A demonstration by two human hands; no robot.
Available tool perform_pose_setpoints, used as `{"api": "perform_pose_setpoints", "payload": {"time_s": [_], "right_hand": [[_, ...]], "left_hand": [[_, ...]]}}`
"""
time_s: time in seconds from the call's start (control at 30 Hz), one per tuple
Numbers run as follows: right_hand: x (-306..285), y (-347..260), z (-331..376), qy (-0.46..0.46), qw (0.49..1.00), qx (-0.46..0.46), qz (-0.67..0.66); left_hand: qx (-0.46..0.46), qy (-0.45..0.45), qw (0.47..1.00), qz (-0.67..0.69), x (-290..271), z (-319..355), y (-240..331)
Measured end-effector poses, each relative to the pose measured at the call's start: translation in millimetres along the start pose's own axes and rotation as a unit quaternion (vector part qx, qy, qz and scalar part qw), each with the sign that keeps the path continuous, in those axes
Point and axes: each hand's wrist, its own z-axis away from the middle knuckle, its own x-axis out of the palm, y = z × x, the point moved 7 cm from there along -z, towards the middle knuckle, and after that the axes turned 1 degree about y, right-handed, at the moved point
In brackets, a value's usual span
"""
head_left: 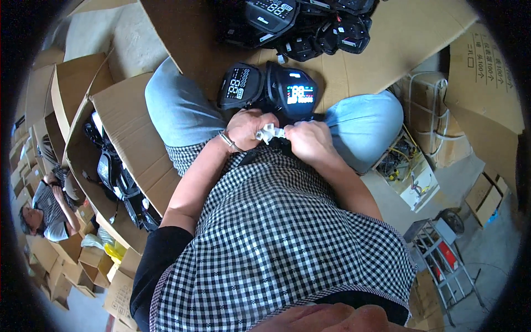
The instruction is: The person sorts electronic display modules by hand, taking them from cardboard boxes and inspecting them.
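My left hand (250, 128), with a bracelet at the wrist, is closed around one side of a white plastic plug connector (269, 133). Fingers of my right hand (310, 141) pinch its other side, so both hands meet at it in front of my lap. Whether the two halves are joined I cannot tell; the wires are mostly hidden by my fingers. Just beyond my hands stand two black display units. The right-hand display (297, 93) is lit with white, blue and red marks. Beside it, the left-hand display (241, 86) shows pale segments without a bright glow.
More black display units (271, 15) are piled on the cardboard (398, 50) ahead. At left, an open carton (124, 144) holds units with cables. A white box with wiring (412, 166) and a metal folding cart (442, 254) are at right. Another person (50, 207) sits far left among cartons.
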Motion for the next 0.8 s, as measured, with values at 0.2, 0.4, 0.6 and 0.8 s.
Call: {"api": "perform_pose_setpoints", "payload": {"time_s": [0.2, 0.4, 0.6, 0.8], "right_hand": [[-27.0, 10.3, 12.6, 0.194, 0.976, 0.06, -0.074], [-81.7, 57.3, 48.4, 0.428, 0.874, 0.095, -0.208], [-122.9, 85.1, 90.5, 0.529, 0.818, 0.115, -0.195], [-144.3, 112.3, 132.1, 0.611, 0.755, 0.166, -0.169]], "left_hand": [[0.0, 0.123, 0.991, 0.049, -24.9, -5.0, 3.8], [-0.078, 0.541, 0.749, 0.374, -156.9, 49.8, 13.2], [0.041, 0.793, 0.603, -0.081, -296.5, 241.9, 76.6], [-0.275, 0.711, 0.571, -0.305, -294.9, 377.7, 20.8]]}}
